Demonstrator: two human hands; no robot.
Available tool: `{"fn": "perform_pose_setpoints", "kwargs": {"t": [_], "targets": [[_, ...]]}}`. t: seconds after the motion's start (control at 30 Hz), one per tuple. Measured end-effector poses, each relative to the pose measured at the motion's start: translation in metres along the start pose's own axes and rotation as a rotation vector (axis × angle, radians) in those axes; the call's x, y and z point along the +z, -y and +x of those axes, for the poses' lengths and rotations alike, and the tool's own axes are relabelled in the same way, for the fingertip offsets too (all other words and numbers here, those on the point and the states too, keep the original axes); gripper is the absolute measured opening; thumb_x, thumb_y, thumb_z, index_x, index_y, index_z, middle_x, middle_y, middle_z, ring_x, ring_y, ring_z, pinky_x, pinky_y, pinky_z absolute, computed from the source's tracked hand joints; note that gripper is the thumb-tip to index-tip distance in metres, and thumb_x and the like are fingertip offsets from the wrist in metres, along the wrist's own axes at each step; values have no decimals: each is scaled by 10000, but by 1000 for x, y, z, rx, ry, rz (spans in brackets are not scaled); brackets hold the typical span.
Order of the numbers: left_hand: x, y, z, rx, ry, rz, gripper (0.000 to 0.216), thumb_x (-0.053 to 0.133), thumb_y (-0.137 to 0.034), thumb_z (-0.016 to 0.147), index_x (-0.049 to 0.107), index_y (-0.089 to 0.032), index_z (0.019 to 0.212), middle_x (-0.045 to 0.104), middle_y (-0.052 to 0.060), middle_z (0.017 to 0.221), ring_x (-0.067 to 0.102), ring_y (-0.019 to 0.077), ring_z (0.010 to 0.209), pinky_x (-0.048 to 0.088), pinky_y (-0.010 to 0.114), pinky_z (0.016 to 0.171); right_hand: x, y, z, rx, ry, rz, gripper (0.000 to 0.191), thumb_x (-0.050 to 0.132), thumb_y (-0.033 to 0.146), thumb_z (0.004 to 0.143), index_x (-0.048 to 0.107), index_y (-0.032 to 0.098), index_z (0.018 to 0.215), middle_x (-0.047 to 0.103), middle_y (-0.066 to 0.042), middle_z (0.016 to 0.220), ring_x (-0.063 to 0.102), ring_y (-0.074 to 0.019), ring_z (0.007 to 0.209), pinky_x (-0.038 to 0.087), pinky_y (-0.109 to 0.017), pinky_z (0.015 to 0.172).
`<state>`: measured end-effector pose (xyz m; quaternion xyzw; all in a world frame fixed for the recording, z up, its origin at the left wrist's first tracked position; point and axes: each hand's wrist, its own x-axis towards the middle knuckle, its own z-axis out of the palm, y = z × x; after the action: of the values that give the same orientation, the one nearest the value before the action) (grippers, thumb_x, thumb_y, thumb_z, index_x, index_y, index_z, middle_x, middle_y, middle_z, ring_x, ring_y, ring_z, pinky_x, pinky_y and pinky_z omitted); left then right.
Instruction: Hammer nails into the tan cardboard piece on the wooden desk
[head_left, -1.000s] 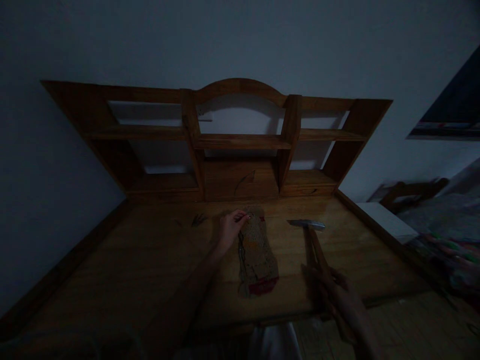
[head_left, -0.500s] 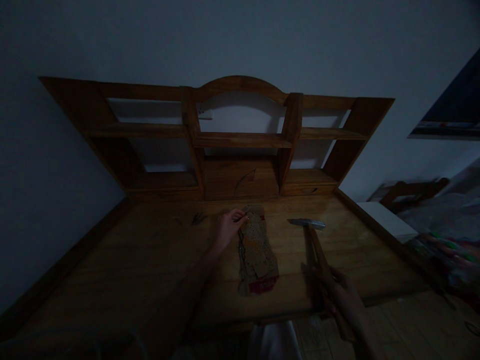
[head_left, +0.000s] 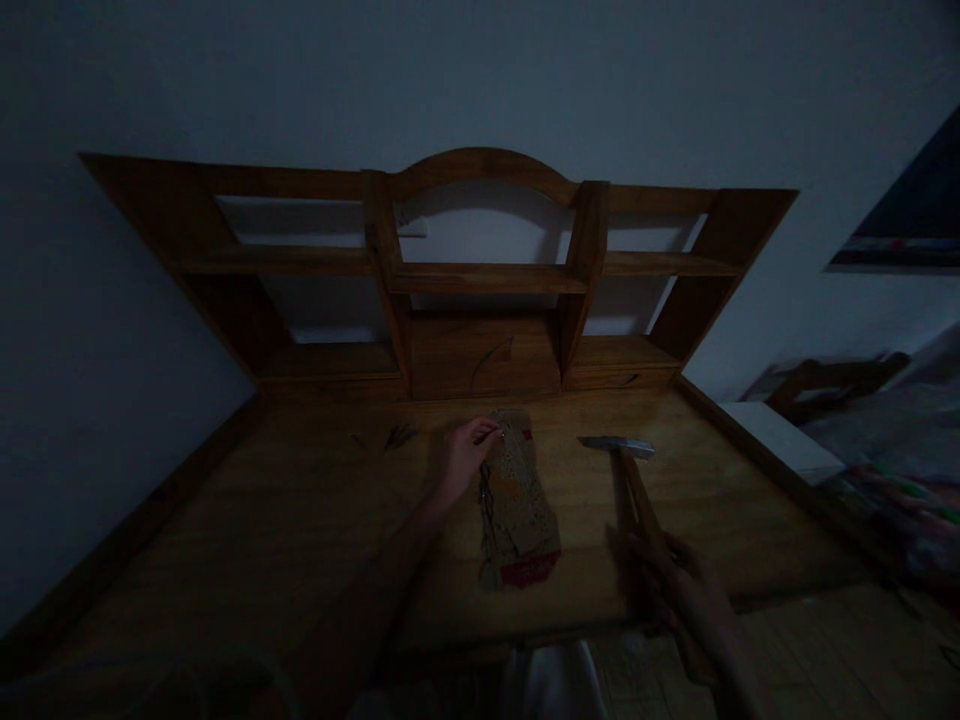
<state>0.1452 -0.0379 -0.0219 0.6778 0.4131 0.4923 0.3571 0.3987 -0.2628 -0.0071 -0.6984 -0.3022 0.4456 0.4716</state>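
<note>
My right hand [head_left: 686, 590] is wrapped round the wooden handle of a hammer [head_left: 637, 490]. The hammer's metal head hangs over the desk, to the right of a worn, pitted piece of cardboard [head_left: 525, 500] with red print at its near end. At the cardboard's far left edge, my left hand [head_left: 469, 450] pinches something tiny that I cannot make out in the dim light. A dark, thin, twisted strand [head_left: 487, 505] lies along the cardboard's left side. Left of that hand is a small heap of thin dark pieces [head_left: 400, 436].
A wooden shelf unit [head_left: 491, 280] stands at the back of the desk [head_left: 300, 530], against the wall. Raised rims edge the desk's left and right sides. Beyond the right rim are a white surface [head_left: 784, 435], a wooden chair back [head_left: 840, 385] and plastic-wrapped items.
The view has shifted slightly. Both hands keep nearly the same places, the left still pinching at the cardboard's far end and the right still holding the hammer.
</note>
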Motion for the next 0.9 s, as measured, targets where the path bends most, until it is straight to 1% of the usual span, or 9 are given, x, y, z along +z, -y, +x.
{"fn": "perform_pose_setpoints", "kwargs": {"t": [0.07, 0.2, 0.27, 0.4, 0.57, 0.67, 0.77, 0.8, 0.9], "targets": [[0, -2, -1, 8, 12, 17, 151, 620, -346, 801, 669, -206, 834, 721, 40, 858, 688, 175, 780, 550, 297, 747, 1, 1, 0, 6, -3, 12, 441, 671, 546, 722, 550, 167, 910, 469, 69, 470, 389, -86, 301, 309, -205, 296], [1, -2, -2, 15, 25, 37, 137, 616, -326, 806, 679, -216, 859, 728, 30, 869, 692, 173, 791, 548, 288, 751, 1, 0, 0, -10, 8, 24, 389, 655, 534, 743, 529, 173, 811, 443, 79, 452, 354, -71, 282, 280, -193, 280], [2, -1, -2, 22, 29, 50, 130, 611, -318, 811, 685, -225, 864, 732, 22, 871, 693, 170, 788, 547, 284, 751, 1, -1, 1, -32, 25, 11, 382, 644, 531, 760, 524, 170, 796, 439, 79, 448, 355, -66, 281, 280, -187, 283], [4, -1, -3, 59, 59, 83, 142, 595, -302, 825, 699, -240, 900, 737, 17, 917, 692, 175, 822, 542, 285, 769, -2, -5, 4, -17, 43, 4, 406, 635, 550, 769, 534, 165, 845, 443, 80, 453, 365, -72, 286, 290, -192, 284], [3, -8, -3, 107, 88, 191, 153, 590, -282, 832, 716, -251, 914, 741, 18, 955, 693, 192, 846, 538, 300, 786, -2, -10, 7, -4, 18, 22, 410, 643, 546, 755, 535, 165, 862, 452, 79, 461, 362, -75, 273, 280, -198, 275], [3, -11, -3, 103, 69, 204, 188, 598, -271, 829, 710, -256, 979, 740, 19, 968, 695, 190, 841, 541, 298, 785, -2, -10, 8, -33, 41, 20, 387, 633, 533, 771, 536, 167, 850, 452, 79, 464, 365, -75, 277, 298, -201, 283], [4, -10, -3, 80, 37, 193, 259, 622, -267, 813, 685, -253, 1065, 746, 22, 926, 700, 186, 803, 549, 295, 765, -2, -8, 7, -31, 44, 4, 394, 628, 535, 777, 542, 163, 875, 458, 75, 462, 375, -80, 286, 304, -201, 289], [4, -8, -3, 73, 40, 185, 248, 626, -268, 810, 689, -248, 1049, 747, 23, 916, 701, 186, 798, 552, 293, 757, -2, -7, 6, -24, 36, 2, 403, 622, 545, 778, 544, 162, 877, 453, 75, 458, 373, -80, 287, 299, -198, 289], [8, -2, -2, 54, 46, 163, 148, 630, -269, 805, 714, -224, 918, 748, 27, 910, 704, 185, 793, 560, 288, 739, 0, -4, 1, 1, 3, 59, 466, 618, 595, 755, 542, 165, 921, 446, 79, 461, 367, -80, 286, 289, -192, 286]]}}
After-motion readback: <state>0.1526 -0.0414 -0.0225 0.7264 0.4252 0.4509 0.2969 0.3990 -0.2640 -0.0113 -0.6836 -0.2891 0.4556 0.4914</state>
